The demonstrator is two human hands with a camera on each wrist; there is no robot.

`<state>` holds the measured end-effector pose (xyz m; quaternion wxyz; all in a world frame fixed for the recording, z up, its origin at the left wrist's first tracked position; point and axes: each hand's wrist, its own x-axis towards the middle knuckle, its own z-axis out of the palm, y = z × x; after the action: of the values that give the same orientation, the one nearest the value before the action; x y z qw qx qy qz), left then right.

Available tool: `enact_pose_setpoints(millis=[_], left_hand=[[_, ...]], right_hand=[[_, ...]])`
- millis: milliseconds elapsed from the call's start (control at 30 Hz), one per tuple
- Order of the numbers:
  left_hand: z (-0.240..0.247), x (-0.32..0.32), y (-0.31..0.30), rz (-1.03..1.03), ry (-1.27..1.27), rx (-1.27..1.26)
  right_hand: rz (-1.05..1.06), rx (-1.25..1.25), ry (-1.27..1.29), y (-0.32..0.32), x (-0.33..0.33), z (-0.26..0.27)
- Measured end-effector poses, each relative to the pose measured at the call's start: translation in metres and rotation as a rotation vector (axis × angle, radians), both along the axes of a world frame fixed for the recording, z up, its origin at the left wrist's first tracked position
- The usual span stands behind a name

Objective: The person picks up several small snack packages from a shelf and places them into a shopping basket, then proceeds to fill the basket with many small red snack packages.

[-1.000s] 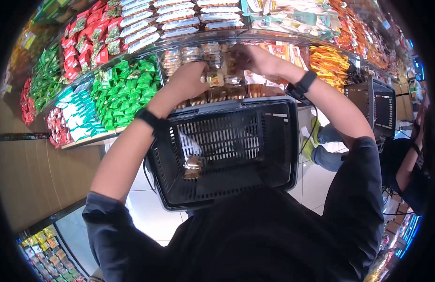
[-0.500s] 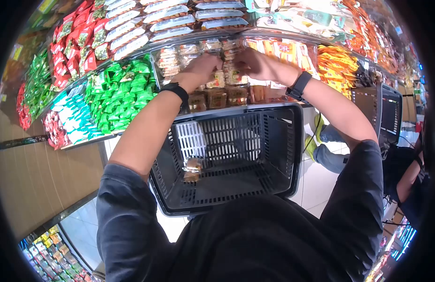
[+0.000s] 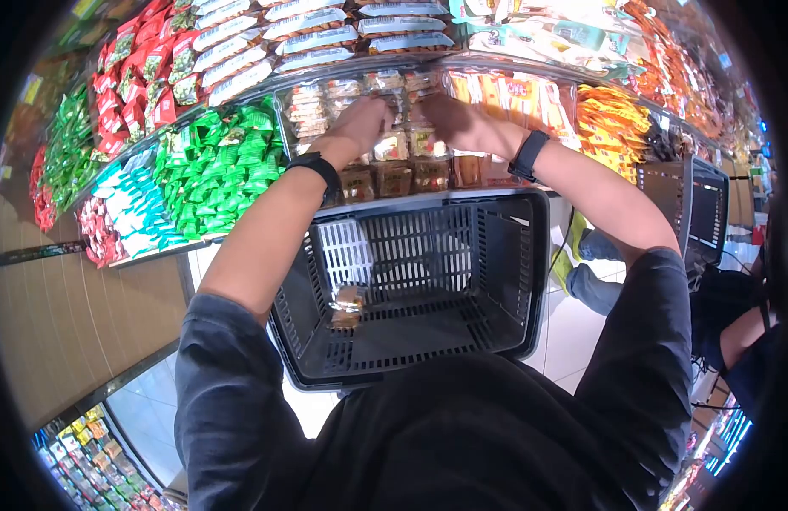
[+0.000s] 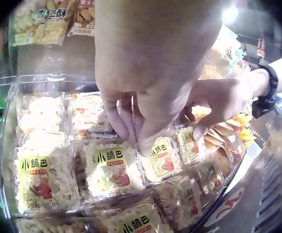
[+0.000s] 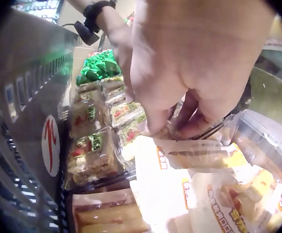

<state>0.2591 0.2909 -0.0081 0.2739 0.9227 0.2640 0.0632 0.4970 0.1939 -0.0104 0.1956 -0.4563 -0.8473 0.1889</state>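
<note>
Clear-wrapped rice cracker packs [image 4: 112, 167] stand in rows in a display bin, and both hands reach down among them. My left hand [image 3: 362, 126] points its fingers downward, fingertips right at the top edges of two packs in the left wrist view; I cannot tell whether they grip one. Beside it, my right hand [image 3: 458, 126] pinches a rice cracker pack [image 4: 191, 145], thumb in front and fingers behind. Its fingertips are partly hidden in the right wrist view. A black shopping basket [image 3: 503, 264] stands below the hands, with a small brown wrapped pack [image 3: 347, 307] inside.
White snack packets [image 5: 179, 189] lie right of the crackers, then yellow bags [image 3: 611, 123]. Green bags [image 3: 215, 175] fill the left compartment. A clear bin wall [image 4: 7, 160] borders the crackers. Another basket [image 3: 667, 196] and a person's legs [image 3: 594, 272] are at the right.
Over the second, the left hand has shifted farther into the bin, and the front row of packs has come into sight. Since half a second ago the right hand has edged slightly left.
</note>
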Motion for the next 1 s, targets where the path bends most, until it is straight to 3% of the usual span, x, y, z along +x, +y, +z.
enact_pose_setpoints(millis=[133,200,300,400,467,533,567,600,667,733,800,867,933,1000], left_hand=[[0.019,-0.001,-0.006,-0.007,0.098,-0.084],[0.014,0.0,-0.005,-0.002,0.092,-0.082],[0.006,0.003,-0.006,0.005,0.076,0.037],[0.01,0.001,-0.008,0.011,0.13,0.038],[0.018,0.0,-0.007,0.015,0.244,0.031],[0.023,-0.01,-0.01,-0.009,0.196,0.068],[0.024,-0.021,-0.007,-0.053,0.074,0.081],[0.038,-0.033,-0.013,-0.051,0.078,0.084],[0.093,-0.064,-0.048,0.002,-0.22,0.009],[0.137,-0.106,-0.089,0.108,-0.198,-0.07],[0.153,-0.155,-0.134,0.193,-0.272,-0.054],[0.15,-0.201,-0.182,0.413,-0.374,-0.152],[0.127,-0.238,-0.219,0.521,-0.353,0.189],[0.094,-0.268,-0.256,0.711,-0.322,0.13]], right_hand=[[-0.037,-0.19,-0.052,0.005,-0.001,-0.008],[0.09,0.083,-0.025,0.005,0.003,-0.012],[0.082,-0.029,0.107,0.002,0.006,-0.008],[0.074,-0.035,0.03,-0.003,0.004,-0.001],[0.142,0.096,-0.003,-0.004,0.009,0.004],[0.103,0.209,-0.357,-0.011,-0.002,0.034],[-0.057,0.006,-0.328,-0.015,-0.012,0.054],[-0.121,0.042,-0.117,-0.03,-0.018,0.085],[-0.178,0.34,0.055,-0.059,-0.022,0.108],[-0.364,-0.042,0.08,-0.106,-0.03,0.155],[-0.391,-0.2,0.142,-0.163,-0.047,0.183],[-0.366,-0.269,0.24,-0.215,-0.074,0.177],[-0.129,-0.422,0.235,-0.242,-0.097,0.154],[-0.003,-0.998,0.321,-0.253,-0.126,0.118]])
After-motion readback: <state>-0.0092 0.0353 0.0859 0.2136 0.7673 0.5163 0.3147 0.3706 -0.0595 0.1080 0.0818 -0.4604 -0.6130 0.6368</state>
